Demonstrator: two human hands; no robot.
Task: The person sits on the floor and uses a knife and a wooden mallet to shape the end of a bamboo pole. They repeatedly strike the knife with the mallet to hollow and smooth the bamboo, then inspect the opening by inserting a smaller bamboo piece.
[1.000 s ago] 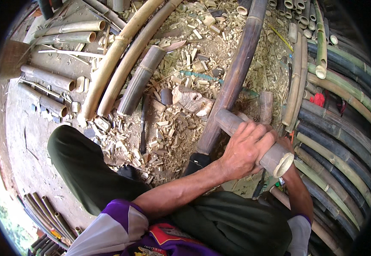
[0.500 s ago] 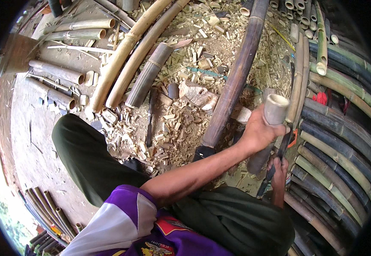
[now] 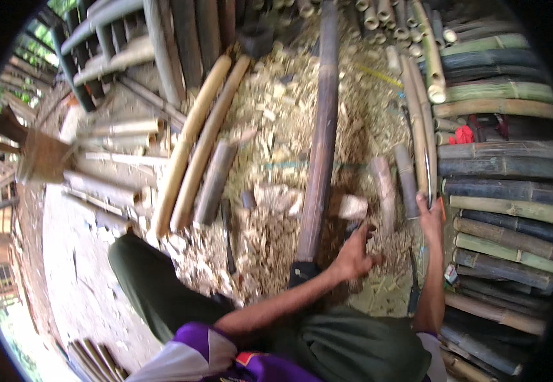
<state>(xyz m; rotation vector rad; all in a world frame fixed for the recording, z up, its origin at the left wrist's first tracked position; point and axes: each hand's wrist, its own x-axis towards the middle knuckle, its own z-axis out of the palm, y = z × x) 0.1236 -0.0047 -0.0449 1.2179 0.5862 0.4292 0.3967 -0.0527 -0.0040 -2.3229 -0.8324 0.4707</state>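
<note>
My left hand is slightly blurred, its fingers apart with nothing in them, above the chips to the right of a long dark bamboo pole. My right hand reaches farther right, its fingers closed on an orange-handled tool. A thin shiny blade seems to run forward from that grip, alongside two slim pale poles. Just left of this hand lies a short grey bamboo piece, beside a pale wood piece. A black-handled knife rests near my right forearm.
Stacked bamboo poles fill the right side, with a red item among them. Wood chips cover the ground ahead. Two long yellowish poles and a short grey bamboo section lie to the left.
My left hand has let go of a short bamboo piece and moved left and nearer. My right hand has left the black-handled knife, moved forward and gripped the orange-handled tool. The view has shifted.
</note>
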